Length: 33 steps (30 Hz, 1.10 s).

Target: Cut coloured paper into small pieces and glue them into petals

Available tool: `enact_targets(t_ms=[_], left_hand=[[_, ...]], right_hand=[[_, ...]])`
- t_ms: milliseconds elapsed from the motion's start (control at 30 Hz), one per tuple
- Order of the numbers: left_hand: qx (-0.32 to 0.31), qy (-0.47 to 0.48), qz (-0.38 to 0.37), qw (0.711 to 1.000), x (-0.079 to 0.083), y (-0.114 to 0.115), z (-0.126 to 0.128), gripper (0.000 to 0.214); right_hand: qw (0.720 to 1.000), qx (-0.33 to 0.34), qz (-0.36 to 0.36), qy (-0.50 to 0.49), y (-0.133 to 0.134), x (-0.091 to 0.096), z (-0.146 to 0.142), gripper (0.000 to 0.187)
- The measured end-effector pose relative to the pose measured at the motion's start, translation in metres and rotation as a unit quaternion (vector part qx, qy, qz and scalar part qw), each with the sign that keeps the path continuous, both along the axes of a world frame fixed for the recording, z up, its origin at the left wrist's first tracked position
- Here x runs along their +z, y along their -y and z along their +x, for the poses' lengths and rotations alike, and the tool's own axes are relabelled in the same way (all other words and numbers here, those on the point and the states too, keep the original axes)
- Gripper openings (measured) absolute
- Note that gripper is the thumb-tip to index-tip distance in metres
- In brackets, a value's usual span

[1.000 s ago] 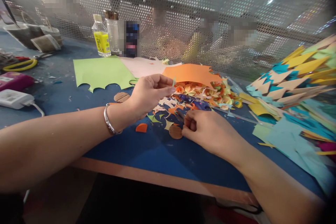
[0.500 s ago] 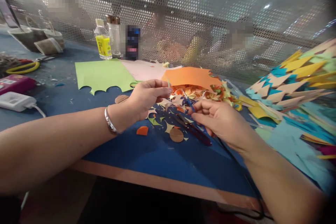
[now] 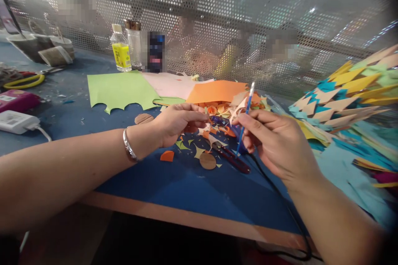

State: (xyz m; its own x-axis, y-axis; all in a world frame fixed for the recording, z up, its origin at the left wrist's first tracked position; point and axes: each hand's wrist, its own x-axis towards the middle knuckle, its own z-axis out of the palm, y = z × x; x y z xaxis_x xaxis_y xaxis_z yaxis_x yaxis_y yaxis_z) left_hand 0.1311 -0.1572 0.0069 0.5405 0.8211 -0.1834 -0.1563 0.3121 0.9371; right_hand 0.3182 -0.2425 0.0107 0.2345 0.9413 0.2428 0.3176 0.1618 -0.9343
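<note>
My left hand (image 3: 183,122), a silver bangle at its wrist, pinches a tiny greenish scrap of paper (image 3: 206,110) between thumb and fingertips. In my right hand (image 3: 267,136) is a thin blue pen-like stick (image 3: 249,101), held nearly upright with its pale tip up. A cream paper piece (image 3: 238,109) shows by the right fingertips; whether they grip it I cannot tell. Between the hands lies a blue glue gun (image 3: 221,121), partly hidden, with a black cord. Below it are a dark red-handled tool (image 3: 238,165), a round wooden disc (image 3: 207,160) and an orange paper piece (image 3: 167,156).
Green paper (image 3: 121,89) with scalloped cuts, pink paper (image 3: 174,83) and orange paper (image 3: 214,91) lie behind the hands. A labelled bottle (image 3: 121,54) and a glass jar (image 3: 134,45) stand by the perforated metal screen (image 3: 211,37). Folded-paper work (image 3: 336,99) fills the right side.
My right hand has risen and turned, bringing the blue stick from a low slant to nearly upright. My left hand has moved slightly down and right, still pinching. The glue gun shows more clearly.
</note>
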Motion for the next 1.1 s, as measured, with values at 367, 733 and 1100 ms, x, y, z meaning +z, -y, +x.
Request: enact_targets(t_ms=[367,733,1100], left_hand=[[-0.047,0.021,-0.015,0.999,-0.004,0.007,0.004,0.012],[-0.088,0.048,-0.003,0.995,-0.005,0.009,0.002,0.011],[-0.081,0.026,-0.057,0.995,-0.001,0.003,0.002,0.033]], right_hand=[[0.984,0.011,0.020,-0.178,-0.006,0.002,-0.003,0.012],[0.981,0.014,0.016,-0.190,-0.010,-0.005,-0.002,0.014],[0.983,0.037,0.023,-0.181,-0.005,-0.001,-0.006,0.014]])
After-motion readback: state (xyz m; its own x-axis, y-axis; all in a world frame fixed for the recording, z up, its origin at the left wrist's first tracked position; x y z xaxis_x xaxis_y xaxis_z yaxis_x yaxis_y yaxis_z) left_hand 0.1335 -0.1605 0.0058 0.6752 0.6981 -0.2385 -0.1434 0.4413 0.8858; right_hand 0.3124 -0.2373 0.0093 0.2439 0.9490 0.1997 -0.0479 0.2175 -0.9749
